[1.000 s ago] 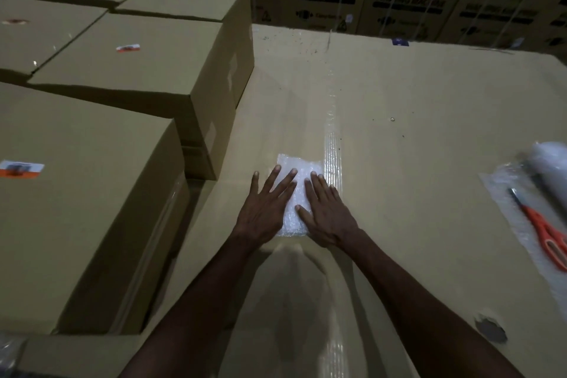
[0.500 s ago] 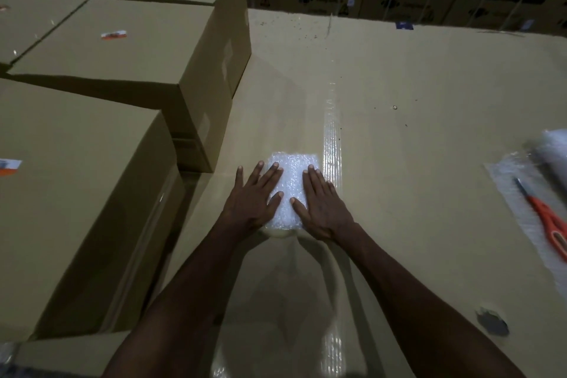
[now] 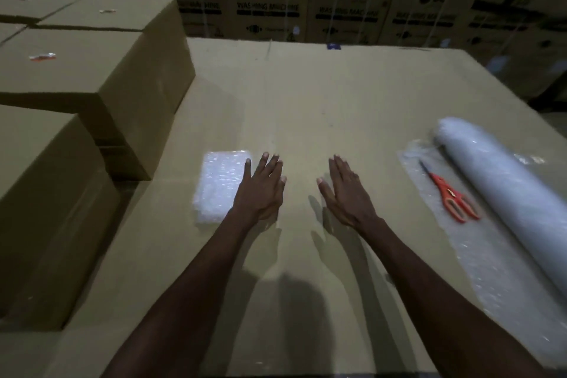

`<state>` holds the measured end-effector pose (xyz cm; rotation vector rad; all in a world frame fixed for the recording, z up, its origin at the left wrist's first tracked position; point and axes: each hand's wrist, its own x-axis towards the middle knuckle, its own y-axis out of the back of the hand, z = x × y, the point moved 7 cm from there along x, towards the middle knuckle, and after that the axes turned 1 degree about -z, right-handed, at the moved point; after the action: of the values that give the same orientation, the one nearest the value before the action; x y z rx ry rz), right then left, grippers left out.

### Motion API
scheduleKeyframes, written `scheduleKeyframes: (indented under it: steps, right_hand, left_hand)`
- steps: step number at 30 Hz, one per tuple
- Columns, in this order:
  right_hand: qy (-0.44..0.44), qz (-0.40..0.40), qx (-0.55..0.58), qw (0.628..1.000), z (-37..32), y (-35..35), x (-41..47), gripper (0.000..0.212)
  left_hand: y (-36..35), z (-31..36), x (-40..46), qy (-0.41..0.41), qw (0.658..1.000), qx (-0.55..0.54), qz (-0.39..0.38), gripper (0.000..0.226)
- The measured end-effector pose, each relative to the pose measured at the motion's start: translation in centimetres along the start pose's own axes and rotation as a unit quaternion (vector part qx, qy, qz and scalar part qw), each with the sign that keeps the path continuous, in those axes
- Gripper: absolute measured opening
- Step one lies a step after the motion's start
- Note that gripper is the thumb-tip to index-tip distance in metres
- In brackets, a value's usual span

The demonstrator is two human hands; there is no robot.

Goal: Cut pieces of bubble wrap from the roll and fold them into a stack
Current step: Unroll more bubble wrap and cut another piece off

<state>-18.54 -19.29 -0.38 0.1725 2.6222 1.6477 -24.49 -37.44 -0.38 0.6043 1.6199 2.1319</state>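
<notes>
Our left hand (image 3: 260,190) lies flat, fingers straight, over the folded bubble wrap's (image 3: 219,186) right edge. Our right hand (image 3: 345,193) is released too, over bare cardboard (image 3: 322,101).

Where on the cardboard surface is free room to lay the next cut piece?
Bare cardboard lies beyond both hands, and between the folded bubble wrap and the unrolled sheet. The right side is crowded: scissors and roll. Boxes block the left.
</notes>
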Motion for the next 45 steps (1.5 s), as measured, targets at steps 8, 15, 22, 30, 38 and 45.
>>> scheduleKeyframes:
  steps: [8, 15, 22, 30, 38, 45]
  right_hand:
    - [-0.046, 0.059, -0.047, 0.996, 20.2, 10.1, -9.7, 0.07]
    - [-0.051, 0.046, -0.102, 0.992, 28.6, 14.9, -14.2, 0.041]
    - [-0.013, 0.005, -0.143, 0.99, 29.8, 15.2, -12.6, 0.031]
    - [-0.053, -0.013, -0.158, 0.986, 29.6, 12.8, -8.1, 0.042]
    - [-0.077, 0.022, -0.278, 0.957, 30.0, 14.7, -5.3, 0.036]
    - [-0.09, 0.036, -0.281, 0.955, 34.7, 17.3, -8.1, 0.039]
  left_hand:
    - [-8.1, 21.4, 3.2, -0.053, 0.996, 0.001, -0.067, 0.062]
    - [-13.7, 33.6, 3.9, -0.069, 0.992, 0.002, -0.107, 0.064]
    - [-16.6, 37.1, 4.5, -0.041, 0.986, 0.011, -0.164, 0.083]
    - [-17.3, 36.6, 4.3, -0.043, 0.99, 0.043, -0.128, 0.101]
    - [-17.2, 34.9, 4.9, -0.074, 0.988, 0.067, -0.115, 0.093]
    - [-16.4, 32.2, 5.0, -0.109, 0.984, 0.097, -0.1, 0.097]
